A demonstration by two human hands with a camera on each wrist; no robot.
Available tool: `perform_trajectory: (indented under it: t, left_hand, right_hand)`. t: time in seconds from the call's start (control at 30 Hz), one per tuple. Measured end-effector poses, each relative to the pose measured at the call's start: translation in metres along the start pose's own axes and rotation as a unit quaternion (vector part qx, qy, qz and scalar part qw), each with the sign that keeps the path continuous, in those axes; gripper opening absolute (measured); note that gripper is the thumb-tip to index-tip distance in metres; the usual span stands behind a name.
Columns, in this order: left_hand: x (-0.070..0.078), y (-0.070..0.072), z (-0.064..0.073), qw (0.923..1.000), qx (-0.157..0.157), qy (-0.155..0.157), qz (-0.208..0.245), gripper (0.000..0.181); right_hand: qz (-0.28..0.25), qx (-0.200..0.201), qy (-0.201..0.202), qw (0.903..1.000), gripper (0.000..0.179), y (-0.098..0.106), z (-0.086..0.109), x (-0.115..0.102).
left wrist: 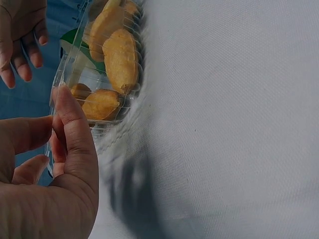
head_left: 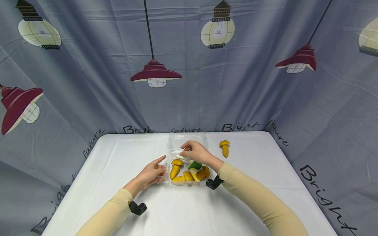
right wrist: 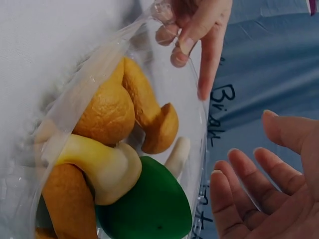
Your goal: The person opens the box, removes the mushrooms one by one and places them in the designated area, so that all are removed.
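Observation:
A clear plastic clamshell box (head_left: 168, 164) stands on the table with its lid (head_left: 174, 141) folded back. Several toy mushrooms lie inside: mustard-yellow ones (head_left: 175, 170), a pale yellow-and-white one (right wrist: 107, 167), and one with a green cap (right wrist: 149, 204) and a whitish stem. My left hand (head_left: 152, 173) pinches the box's left rim between thumb and fingers, as the left wrist view shows. Over the back of the box, near the lid hinge, hovers my right hand (head_left: 195, 152). Its fingers are relaxed and slightly bent, with nothing between them in the right wrist view.
Another yellow mushroom (head_left: 225, 149) lies on the white tablecloth (head_left: 245, 157), right of the box and behind the right forearm. A grey-blue curtain (head_left: 189, 105) printed with lamps hangs along the table's back and side edges.

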State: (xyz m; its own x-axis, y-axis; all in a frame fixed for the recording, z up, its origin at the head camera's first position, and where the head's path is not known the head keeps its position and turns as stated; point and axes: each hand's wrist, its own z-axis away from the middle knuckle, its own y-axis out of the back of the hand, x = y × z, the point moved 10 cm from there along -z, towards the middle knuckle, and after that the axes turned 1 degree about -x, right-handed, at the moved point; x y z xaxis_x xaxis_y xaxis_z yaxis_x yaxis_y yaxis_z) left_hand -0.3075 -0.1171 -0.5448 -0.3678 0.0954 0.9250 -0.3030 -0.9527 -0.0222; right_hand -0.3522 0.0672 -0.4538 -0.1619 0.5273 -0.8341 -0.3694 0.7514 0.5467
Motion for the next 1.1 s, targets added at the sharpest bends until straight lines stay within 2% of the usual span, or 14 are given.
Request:
perform_trajectory:
  t: [0.3, 0.5, 0.63, 0.8, 0.9, 1.0, 1.1]
  left_hand:
    - [0.002, 0.000, 0.000, 1.0000, -0.003, -0.005, 0.005, 0.069]
    - [0.002, -0.001, -0.001, 0.9999, -0.006, -0.008, 0.006, 0.069]
    - [0.002, -0.001, -0.001, 0.9999, -0.008, -0.009, 0.007, 0.069]
    - [0.002, 0.000, -0.001, 0.9999, -0.008, -0.011, 0.005, 0.069]
    - [0.002, 0.000, 0.000, 0.9999, -0.008, -0.011, 0.004, 0.069]
    - [0.002, 0.000, 0.000, 0.9999, -0.010, -0.012, 0.003, 0.069]
    - [0.002, 0.000, 0.000, 0.9999, -0.010, -0.012, 0.003, 0.069]
  right_hand:
    - [0.059, -0.075, 0.016, 0.9953, 0.029, -0.026, -0.003, -0.007]
    - [0.138, -0.102, 0.053, 0.9837, 0.026, -0.037, -0.003, -0.018]
    - [0.217, -0.117, 0.076, 0.9662, 0.029, -0.044, -0.008, -0.021]
    - [0.315, -0.128, 0.119, 0.9330, 0.032, -0.052, -0.013, -0.025]
    - [0.355, -0.128, 0.135, 0.9161, 0.033, -0.058, -0.014, -0.024]
    - [0.383, -0.125, 0.137, 0.9049, 0.033, -0.063, -0.016, -0.022]
    - [0.399, -0.121, 0.134, 0.8988, 0.033, -0.066, -0.017, -0.021]
